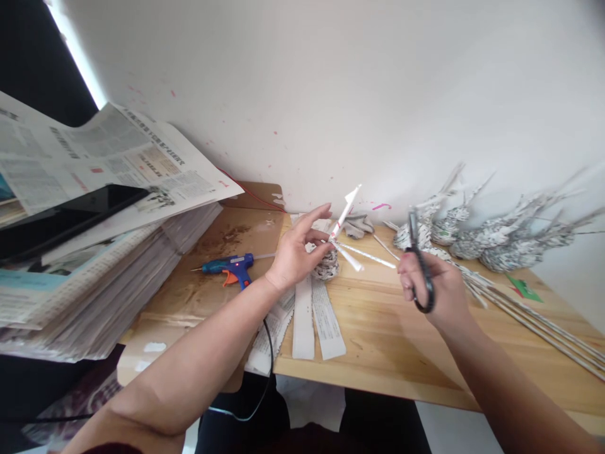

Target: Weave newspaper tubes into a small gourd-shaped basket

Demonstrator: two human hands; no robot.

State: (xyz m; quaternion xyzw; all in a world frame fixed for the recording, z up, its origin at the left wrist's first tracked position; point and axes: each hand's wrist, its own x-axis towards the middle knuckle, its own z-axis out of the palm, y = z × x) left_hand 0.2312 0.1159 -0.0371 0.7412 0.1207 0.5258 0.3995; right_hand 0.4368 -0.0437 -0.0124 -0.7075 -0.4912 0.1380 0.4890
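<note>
My left hand (300,249) pinches the top of a small woven newspaper piece (326,265) with thumb and fingertips, the other fingers stretched out. From that grip, rolled paper tubes (347,211) stick out, one upward with a pointed tip and others to the right. The body of the piece is partly hidden behind my hand. To the right, my right hand (437,287) is closed around a pair of black-handled scissors (426,287), held above the table with the blades pointing up. The scissors are apart from the paper tubes, and their blades are blurred.
Several woven newspaper pieces (513,236) stand by the wall. Long paper rods (534,315) lie at the right. A blue glue gun (239,268) rests on cardboard (189,315). Paper strips (303,321) lie in front. A newspaper stack (142,271) carries a black phone-like device (75,217).
</note>
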